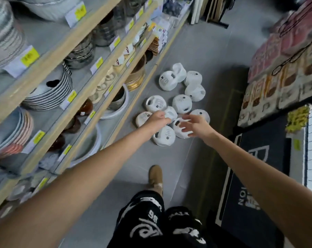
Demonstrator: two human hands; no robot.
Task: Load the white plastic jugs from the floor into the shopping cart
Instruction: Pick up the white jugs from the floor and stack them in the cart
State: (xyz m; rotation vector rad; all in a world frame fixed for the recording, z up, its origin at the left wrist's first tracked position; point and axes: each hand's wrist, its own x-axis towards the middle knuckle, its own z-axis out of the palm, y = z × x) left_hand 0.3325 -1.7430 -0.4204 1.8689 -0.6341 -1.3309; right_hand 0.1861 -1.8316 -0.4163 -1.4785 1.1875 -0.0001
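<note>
Reaching down to the white jugs clustered on the floor beside the left shelving. Curling the left grip onto the middle jug; spreading the right grip over the near jug, likely for its handle hole, so two lift together. No cart in view.

At twelve o'clock on the floor, the left hand covers one side of a small white jug, so I can't tell whether its curled fingers grip it or merely touch it. The right hand spreads over a second jug, hiding its top. The jug labels are too small to read. The yellow price tags at ten o'clock and the hanging packets at two o'clock are smeared by blur, and the dark mat at four o'clock shows its lettering only in part.
</note>
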